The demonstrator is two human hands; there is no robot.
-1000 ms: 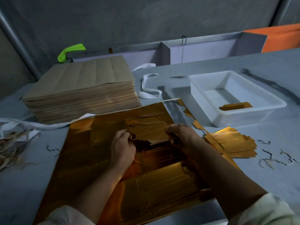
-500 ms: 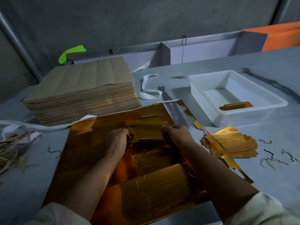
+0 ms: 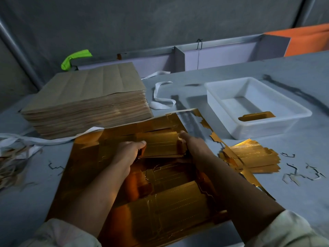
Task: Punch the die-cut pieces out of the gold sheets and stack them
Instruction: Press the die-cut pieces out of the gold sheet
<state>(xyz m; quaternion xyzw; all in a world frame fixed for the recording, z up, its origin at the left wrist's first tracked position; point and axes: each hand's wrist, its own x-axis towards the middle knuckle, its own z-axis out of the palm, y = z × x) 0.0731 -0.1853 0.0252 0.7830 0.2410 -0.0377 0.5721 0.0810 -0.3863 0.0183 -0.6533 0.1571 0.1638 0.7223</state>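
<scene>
Fingers (image 3: pixel 141 143) pinch the gold piece (image 3: pixel 160 146).

grey table (image 3: pixel 293 72) | white plastic tub (image 3: pixel 263 131) far right, open side up | white strap (image 3: pixel 161 102) looped far centre, left of tub | lime-green scrap (image 3: pixel 75 57) far left against dark wall (image 3: pixel 160 20) | orange panel (image 3: pixel 308 41) far right corner | thin offcut slivers (image 3: pixel 293 173) scattered right, nearer than tub | tangle of strips (image 3: pixel 10 163) at left edge
</scene>
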